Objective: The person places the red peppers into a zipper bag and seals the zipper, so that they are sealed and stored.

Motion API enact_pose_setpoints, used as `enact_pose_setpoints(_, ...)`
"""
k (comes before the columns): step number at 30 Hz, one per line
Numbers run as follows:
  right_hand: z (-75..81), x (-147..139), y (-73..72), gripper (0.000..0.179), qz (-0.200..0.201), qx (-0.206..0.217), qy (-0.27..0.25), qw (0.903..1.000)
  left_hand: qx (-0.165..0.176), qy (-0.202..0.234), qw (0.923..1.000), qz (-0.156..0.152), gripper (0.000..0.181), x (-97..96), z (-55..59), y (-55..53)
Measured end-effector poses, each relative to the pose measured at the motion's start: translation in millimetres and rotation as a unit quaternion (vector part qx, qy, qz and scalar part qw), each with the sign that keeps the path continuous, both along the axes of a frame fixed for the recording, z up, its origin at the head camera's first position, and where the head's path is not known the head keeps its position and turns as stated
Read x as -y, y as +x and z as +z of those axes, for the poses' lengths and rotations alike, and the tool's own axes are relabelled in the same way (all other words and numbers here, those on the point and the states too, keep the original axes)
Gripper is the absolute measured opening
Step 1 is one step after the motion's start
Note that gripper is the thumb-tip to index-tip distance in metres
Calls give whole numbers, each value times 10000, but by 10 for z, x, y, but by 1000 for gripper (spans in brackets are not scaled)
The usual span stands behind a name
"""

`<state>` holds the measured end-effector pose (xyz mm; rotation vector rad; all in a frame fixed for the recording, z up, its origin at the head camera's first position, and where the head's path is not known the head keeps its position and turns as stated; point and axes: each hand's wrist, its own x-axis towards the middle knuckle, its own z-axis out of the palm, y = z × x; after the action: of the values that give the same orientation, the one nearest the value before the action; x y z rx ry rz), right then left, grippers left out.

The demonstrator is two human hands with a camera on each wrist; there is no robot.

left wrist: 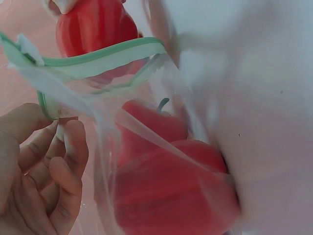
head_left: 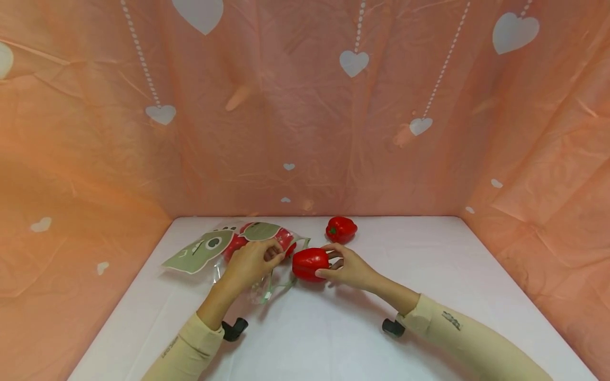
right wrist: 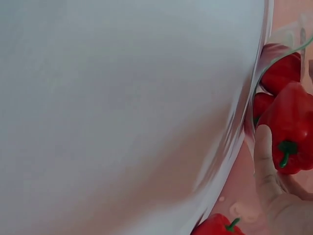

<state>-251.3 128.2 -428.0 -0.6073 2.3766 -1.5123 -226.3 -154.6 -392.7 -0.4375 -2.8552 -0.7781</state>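
While your left grip [head_left: 254, 259] pinches the green rim [left wrist: 105, 53] of the clear zip bag [head_left: 259, 230], your right grip [head_left: 348, 267], curled round a red bell pepper [head_left: 308, 264], holds it just beside the bag; spread that rim wide and feed the pepper in without catching the edge.

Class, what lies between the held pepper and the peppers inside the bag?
The bag's green-edged mouth lies between the held pepper and the bagged peppers in the left wrist view.
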Motion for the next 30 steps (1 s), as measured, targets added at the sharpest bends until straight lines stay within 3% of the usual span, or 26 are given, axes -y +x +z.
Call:
enact_pose_setpoints(14, -75, 296, 59, 64, -60, 439, -170, 9989, -12, 72, 10000, -62, 12, -1, 4, -1)
enact_pose_setpoints(24, -90, 497, 102, 63, -392, 709, -393, 9959, -41, 56, 9999, -86, 13, 5, 14, 19)
enact_pose_setpoints(30, -82, 542, 114, 64, -259, 1062, -732, 9913, -81, 44, 9999, -86, 13, -6, 10, 12)
